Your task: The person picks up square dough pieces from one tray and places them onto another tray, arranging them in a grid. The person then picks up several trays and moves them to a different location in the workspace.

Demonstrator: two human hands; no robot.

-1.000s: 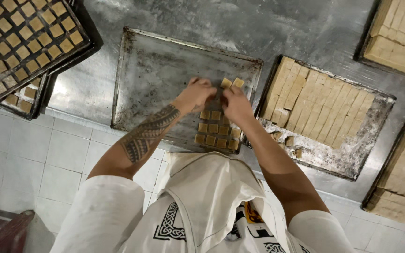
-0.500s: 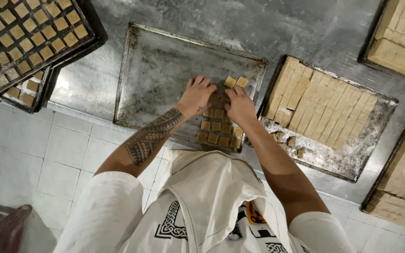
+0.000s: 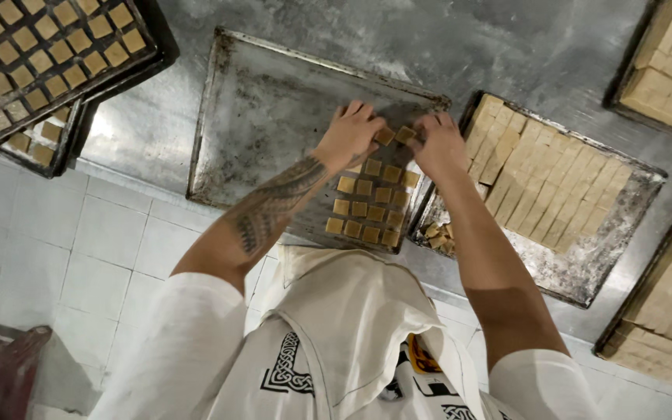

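Both hands are over the right part of a grey metal baking tray [image 3: 274, 117] that lies on a steel table [image 3: 523, 47]. The left hand [image 3: 349, 136] has its fingers curled down on a small tan dough square [image 3: 385, 136], and the right hand [image 3: 439, 144] does the same with a second square [image 3: 405, 134] just beside the first. It seems each hand pinches its own piece between thumb and fingers, but the fingertips cover the edges, so the grip is not fully clear. Below the hands, rows of already placed squares [image 3: 367, 208] sit in a neat grid at the near right corner of this tray; the rest of it is bare metal. To the right, touching the tray's edge, another tray holds a cut slab of dough [image 3: 554, 179] with floury crumbs. At far left, dark trays filled with squares [image 3: 33, 70] are stacked.
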